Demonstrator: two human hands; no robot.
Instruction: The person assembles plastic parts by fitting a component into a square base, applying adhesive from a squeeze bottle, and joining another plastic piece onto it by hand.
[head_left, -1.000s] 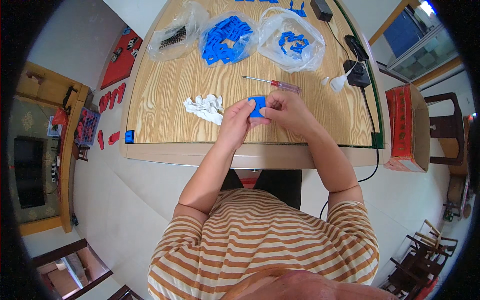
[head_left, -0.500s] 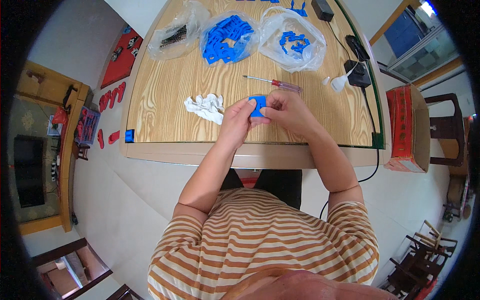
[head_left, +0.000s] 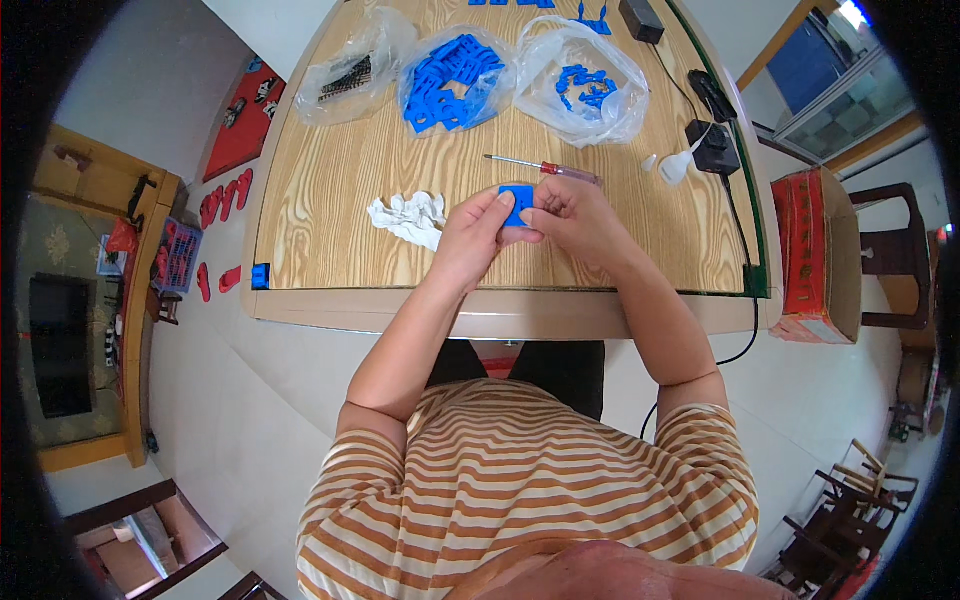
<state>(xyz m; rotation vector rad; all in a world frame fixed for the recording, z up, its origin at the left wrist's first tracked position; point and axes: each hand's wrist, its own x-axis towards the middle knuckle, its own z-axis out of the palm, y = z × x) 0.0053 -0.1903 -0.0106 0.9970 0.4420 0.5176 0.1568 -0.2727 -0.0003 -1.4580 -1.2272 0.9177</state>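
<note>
A small flat blue plastic piece (head_left: 517, 203) is held up over the near part of the table, between my two hands. My left hand (head_left: 474, 228) grips its left side, thumb on top. At its right edge, the fingers of my right hand (head_left: 570, 214) are pinched together against the piece; whether they hold some tiny part too is hidden. Just beyond my right hand lies a screwdriver (head_left: 545, 168) with a clear red handle, its tip toward the left. Left of my left hand is a crumpled white cloth or tissue (head_left: 408, 217).
Across the far side stand three clear plastic bags: one with dark screw-like pieces (head_left: 347, 78), one with larger blue parts (head_left: 452, 84), one with small blue parts (head_left: 588, 90). Black adapters (head_left: 712, 148) and cables line the right edge. A red cardboard box (head_left: 806, 255) stands right of the table.
The blue piece has turned slightly and shifted a little upward in my fingers. Both hands keep their grip in nearly the same place.
</note>
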